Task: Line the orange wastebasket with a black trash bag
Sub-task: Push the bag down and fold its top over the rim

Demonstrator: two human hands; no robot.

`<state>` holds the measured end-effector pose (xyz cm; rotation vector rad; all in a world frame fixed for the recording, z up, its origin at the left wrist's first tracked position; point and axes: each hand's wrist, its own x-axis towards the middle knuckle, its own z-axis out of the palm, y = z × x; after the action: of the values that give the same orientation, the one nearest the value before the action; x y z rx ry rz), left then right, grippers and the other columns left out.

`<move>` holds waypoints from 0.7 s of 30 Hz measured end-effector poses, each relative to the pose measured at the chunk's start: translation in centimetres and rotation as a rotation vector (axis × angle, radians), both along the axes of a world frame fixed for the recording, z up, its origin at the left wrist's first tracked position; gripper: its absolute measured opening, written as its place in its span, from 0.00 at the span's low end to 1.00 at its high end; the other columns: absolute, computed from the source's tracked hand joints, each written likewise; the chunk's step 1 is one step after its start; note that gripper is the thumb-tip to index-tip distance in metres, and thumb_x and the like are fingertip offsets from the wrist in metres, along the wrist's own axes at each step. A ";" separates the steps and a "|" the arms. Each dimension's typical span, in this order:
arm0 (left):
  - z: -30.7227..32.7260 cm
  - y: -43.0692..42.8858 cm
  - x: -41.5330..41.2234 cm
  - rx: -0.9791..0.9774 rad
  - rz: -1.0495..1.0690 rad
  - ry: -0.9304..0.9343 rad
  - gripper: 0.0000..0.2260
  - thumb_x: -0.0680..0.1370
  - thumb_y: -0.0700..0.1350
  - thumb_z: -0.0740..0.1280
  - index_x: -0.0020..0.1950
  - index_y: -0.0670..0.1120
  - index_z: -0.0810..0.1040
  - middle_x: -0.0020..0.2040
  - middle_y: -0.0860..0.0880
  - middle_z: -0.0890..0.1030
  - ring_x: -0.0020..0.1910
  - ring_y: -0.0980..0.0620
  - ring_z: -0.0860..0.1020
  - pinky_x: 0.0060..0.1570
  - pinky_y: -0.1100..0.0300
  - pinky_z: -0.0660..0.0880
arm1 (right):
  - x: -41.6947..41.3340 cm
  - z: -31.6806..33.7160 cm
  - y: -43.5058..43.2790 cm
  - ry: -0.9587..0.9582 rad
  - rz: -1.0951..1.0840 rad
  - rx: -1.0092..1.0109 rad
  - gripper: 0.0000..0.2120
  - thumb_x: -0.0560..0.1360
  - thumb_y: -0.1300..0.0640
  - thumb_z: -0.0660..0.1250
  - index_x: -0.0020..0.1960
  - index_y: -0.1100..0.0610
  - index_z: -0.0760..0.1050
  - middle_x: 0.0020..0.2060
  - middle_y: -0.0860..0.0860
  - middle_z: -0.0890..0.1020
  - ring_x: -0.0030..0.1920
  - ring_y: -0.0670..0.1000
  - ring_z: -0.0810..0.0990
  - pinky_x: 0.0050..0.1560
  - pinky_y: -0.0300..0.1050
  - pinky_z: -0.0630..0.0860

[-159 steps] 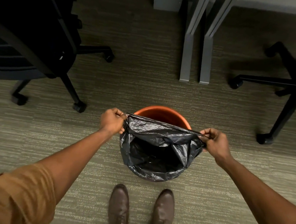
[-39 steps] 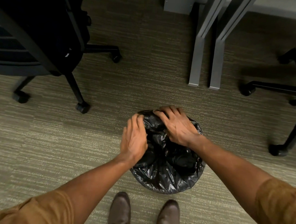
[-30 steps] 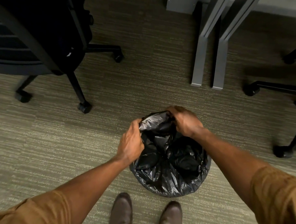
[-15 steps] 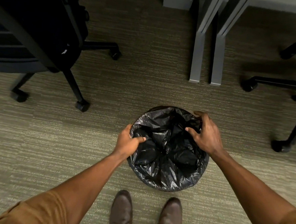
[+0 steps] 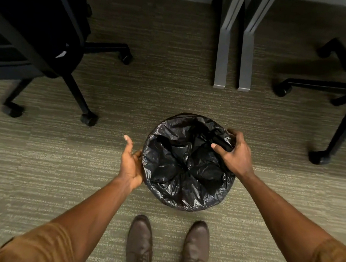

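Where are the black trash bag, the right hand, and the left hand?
black trash bag (image 5: 186, 166): head view, crumpled middle inside the opening.
right hand (image 5: 234, 155): head view, back of the hand, shut on the bag's right edge.
left hand (image 5: 130, 160): head view, open palm beside the bag's left side.

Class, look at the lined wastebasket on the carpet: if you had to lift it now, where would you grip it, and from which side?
Probably grip the bag-covered rim at two opposite points, coming from above. The black trash bag is folded over the outside, so the wall may be slippery, while the rim gives an edge. The right hand already pinches it there; the left hand lies open against the side.
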<state>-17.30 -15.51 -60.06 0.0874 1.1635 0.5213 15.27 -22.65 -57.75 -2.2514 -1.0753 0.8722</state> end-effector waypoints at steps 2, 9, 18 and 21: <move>0.2 -0.6 0.3 0.012 0.042 0.190 0.46 0.70 0.79 0.67 0.65 0.39 0.82 0.65 0.33 0.86 0.64 0.32 0.85 0.67 0.31 0.79 | -0.8 0.3 -1.3 -0.030 -0.059 0.051 0.39 0.71 0.43 0.81 0.75 0.55 0.69 0.68 0.53 0.80 0.66 0.54 0.79 0.66 0.53 0.77; -0.5 -3.4 -0.3 -0.090 -0.138 0.610 0.10 0.84 0.42 0.68 0.47 0.44 0.87 0.34 0.49 0.86 0.36 0.50 0.79 0.32 0.55 0.75 | -4.3 1.3 -5.2 -0.192 -0.251 0.030 0.32 0.73 0.47 0.80 0.70 0.58 0.71 0.63 0.56 0.78 0.63 0.56 0.76 0.64 0.61 0.77; -2.2 -3.8 0.3 -0.184 -0.066 0.421 0.04 0.79 0.33 0.73 0.45 0.40 0.86 0.40 0.41 0.90 0.37 0.42 0.88 0.35 0.49 0.87 | -4.9 0.3 -6.5 0.073 -0.260 -0.062 0.30 0.79 0.60 0.75 0.76 0.60 0.64 0.63 0.60 0.84 0.62 0.61 0.83 0.65 0.56 0.80; -3.1 -3.8 0.9 -0.169 0.022 0.408 0.03 0.79 0.33 0.74 0.52 0.36 0.86 0.45 0.38 0.90 0.45 0.38 0.88 0.48 0.41 0.88 | -4.4 -0.1 -6.7 0.091 -0.222 -0.072 0.26 0.79 0.60 0.75 0.71 0.60 0.66 0.54 0.54 0.85 0.50 0.58 0.84 0.57 0.55 0.82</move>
<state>-16.40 -19.30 -63.18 0.0357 1.6049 0.4327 10.87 -29.38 -57.84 -2.3110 -0.7469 0.9210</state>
